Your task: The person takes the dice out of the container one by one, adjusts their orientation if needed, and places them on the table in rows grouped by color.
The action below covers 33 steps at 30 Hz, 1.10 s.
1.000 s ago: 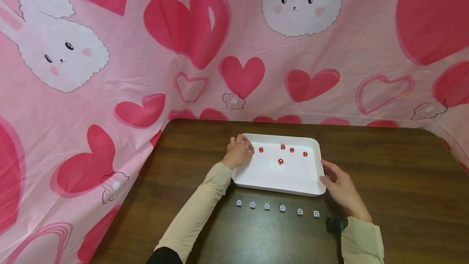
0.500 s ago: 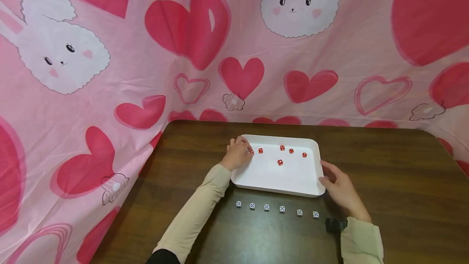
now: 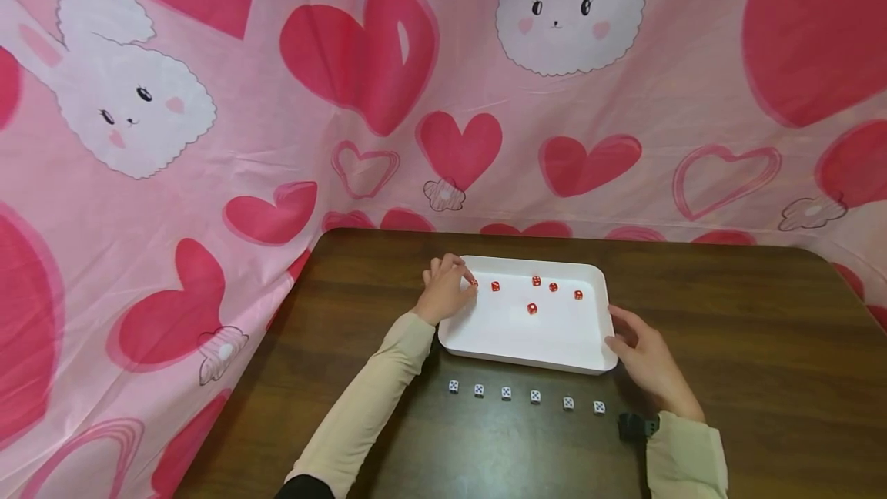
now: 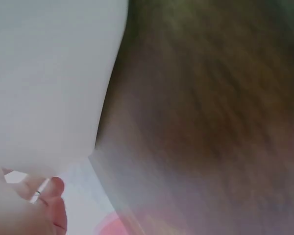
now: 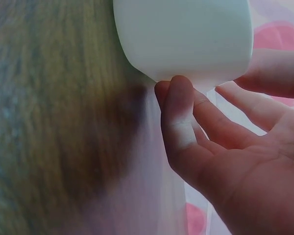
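At the left end of a white tray (image 3: 485, 341), my left hand (image 3: 446, 293) pinches a red die (image 3: 474, 283) between thumb and index finger, partly covering it. Several other red dice lie loose on the tray floor, among them one near my fingers (image 3: 495, 286) and one closer to the middle (image 3: 532, 309). My right hand (image 3: 647, 356) touches the outside of the tray's right wall with its fingertips. The right wrist view shows its fingers spread and gently bent against the white wall (image 5: 186, 39). In the left wrist view only part of the left hand appears, at the lower left.
In front of the tray, several white dice form a row on the dark wooden table (image 3: 333, 329), one of them a white die (image 3: 536, 396) near the row's middle. A pink curtain (image 3: 388, 175) with hearts and rabbits hangs behind and to the left.
My left hand has shifted slightly left with the pinched red die, widening its distance from the neighbouring die. The right hand and the white dice stay where they were.
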### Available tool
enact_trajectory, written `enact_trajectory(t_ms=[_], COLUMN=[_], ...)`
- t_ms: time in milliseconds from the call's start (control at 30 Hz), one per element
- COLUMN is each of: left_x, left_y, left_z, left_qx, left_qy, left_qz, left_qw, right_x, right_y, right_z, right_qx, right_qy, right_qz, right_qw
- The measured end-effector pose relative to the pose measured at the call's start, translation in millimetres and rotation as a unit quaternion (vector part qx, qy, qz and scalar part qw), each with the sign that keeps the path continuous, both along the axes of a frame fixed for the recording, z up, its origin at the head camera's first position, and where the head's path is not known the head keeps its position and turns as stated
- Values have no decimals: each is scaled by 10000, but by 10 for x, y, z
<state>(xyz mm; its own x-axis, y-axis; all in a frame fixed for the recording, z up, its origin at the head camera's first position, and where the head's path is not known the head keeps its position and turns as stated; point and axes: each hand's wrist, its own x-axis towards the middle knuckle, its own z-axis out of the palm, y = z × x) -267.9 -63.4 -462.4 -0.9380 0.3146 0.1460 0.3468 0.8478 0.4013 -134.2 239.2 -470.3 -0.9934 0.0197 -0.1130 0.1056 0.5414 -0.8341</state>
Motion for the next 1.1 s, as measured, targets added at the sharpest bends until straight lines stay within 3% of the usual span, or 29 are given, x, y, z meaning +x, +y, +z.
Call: enact_trajectory(t_ms=[167, 300, 500, 733, 1100], left_x=[13, 17, 41, 66, 111], left_y=[-26, -30, -30, -43, -54], left_z=[36, 51, 73, 59, 60], left_qx=[306, 621, 1156, 1355, 2204], left_qy=[203, 143, -59, -93, -390], left_qz=[179, 258, 202, 109, 89], left_qw=[9992, 9976, 9931, 9907, 9746], right_x=[7, 11, 14, 15, 16], right_y=[-4, -6, -2, 4, 8], right_z=[10, 9, -2, -3, -8], right_qx=[-17, -18, -25, 4, -32], right_qy=[-58, -79, -42, -22, 10], right_qz=[7, 10, 11, 44, 59], right_qw=[10000, 10000, 10000, 10000, 10000])
